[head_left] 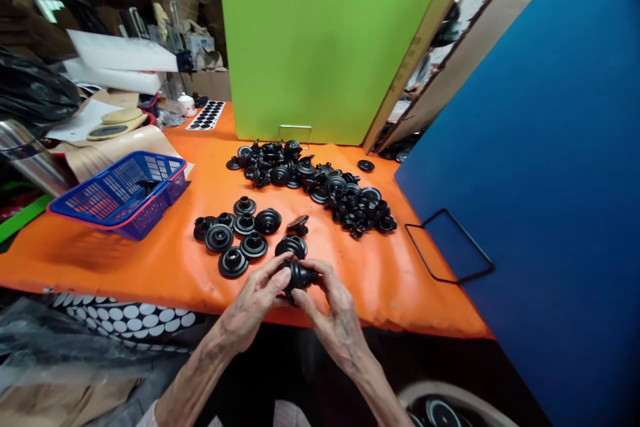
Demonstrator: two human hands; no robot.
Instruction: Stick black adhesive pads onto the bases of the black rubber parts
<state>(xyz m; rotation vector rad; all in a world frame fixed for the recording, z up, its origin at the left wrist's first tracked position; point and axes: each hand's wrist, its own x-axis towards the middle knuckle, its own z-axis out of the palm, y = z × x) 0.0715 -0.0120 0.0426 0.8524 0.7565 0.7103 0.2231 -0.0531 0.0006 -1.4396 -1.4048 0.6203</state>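
Observation:
Both hands meet at the front edge of the orange table, around one black ribbed part (300, 275). My left hand (257, 300) grips its left side between thumb and fingers. From the right, my right hand (333, 310) has its fingers and thumb closed on the narrower end. Just behind them lies another black round part (291, 247), with a tilted part (299, 224) beyond it. To the left is a loose group of black stepped discs (219, 237). A long heap of similar black parts (280, 175) stretches across the table behind.
A blue and pink basket (120, 213) stands at the left. Upright green (325, 40) and blue (545, 167) panels border the back and right. A wire stand (463, 280) juts out at right. Below is a tub (450, 393) with black parts.

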